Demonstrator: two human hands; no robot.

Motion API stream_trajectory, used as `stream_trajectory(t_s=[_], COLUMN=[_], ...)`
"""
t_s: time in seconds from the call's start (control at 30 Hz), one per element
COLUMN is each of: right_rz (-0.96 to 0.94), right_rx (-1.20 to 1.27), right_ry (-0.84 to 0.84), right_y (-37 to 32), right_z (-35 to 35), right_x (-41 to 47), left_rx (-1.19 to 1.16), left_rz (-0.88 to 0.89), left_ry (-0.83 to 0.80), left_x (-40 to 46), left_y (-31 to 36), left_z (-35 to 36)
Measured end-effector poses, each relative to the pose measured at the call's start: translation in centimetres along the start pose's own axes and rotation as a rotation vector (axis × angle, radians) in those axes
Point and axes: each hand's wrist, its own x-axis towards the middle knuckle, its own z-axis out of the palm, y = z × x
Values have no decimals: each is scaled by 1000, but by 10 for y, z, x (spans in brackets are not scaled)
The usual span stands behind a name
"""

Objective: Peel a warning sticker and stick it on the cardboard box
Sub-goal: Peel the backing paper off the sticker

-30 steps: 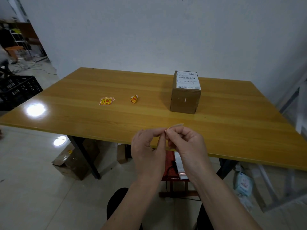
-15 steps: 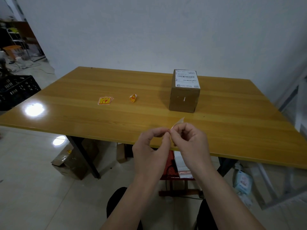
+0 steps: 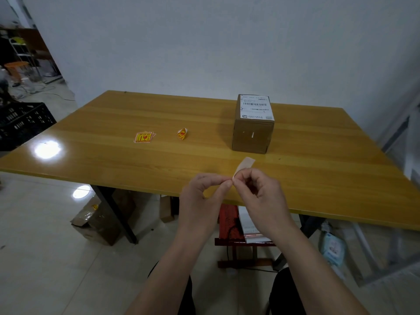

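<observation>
We see left hand (image 3: pixel 205 196) and right hand (image 3: pixel 261 194), both grips pinching the sticker (image 3: pixel 244 165) just in front of the cardboard box (image 3: pixel 253 133) on the surface (image 3: pixel 113 133).

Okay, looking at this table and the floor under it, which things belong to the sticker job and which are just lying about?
Part of the job:
- sticker piece pinched between left hand and right hand
- cardboard box
- flat stickers on the table

Just lying about:
- curled sticker scrap
- black crate
- floor boxes
</observation>
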Motion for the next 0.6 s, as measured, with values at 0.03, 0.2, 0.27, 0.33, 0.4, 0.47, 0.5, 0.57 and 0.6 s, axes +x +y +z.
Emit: stream_trajectory(t_s=[0.03, 0.2, 0.27, 0.33, 0.4, 0.47, 0.5, 0.57, 0.6], right_rz=[-2, 2, 6, 18, 39, 55, 60, 68, 72], right_rx=[-9, -46, -35, -9, 25, 63, 76, 89, 93], right_ry=[-4, -7, -6, -9, -14, -16, -15, -11, -9], right_y=[0, 1, 0, -2, -3, -3, -3, -3, -3], right_z=[0, 1, 3, 5, 6, 6, 6, 6, 5], right_x=[0, -1, -2, -3, -4, -4, -4, -4, -4], left_rx=[-3, 37, 17, -23, -76, -123, -140, -160, -172], left_rz=[0, -3, -29, -68, -116, -159, -178, -209, -223], left_ry=[1, 30, 62, 85, 93, 110, 126, 164, 178], left_x=[0, 0, 0, 0, -1, -1, -1, 0, 0], left_y=[-1, -2, -2, -3, -3, -3, -3, -4, -4], left_z=[0, 3, 5, 6, 7, 7, 7, 7, 7])
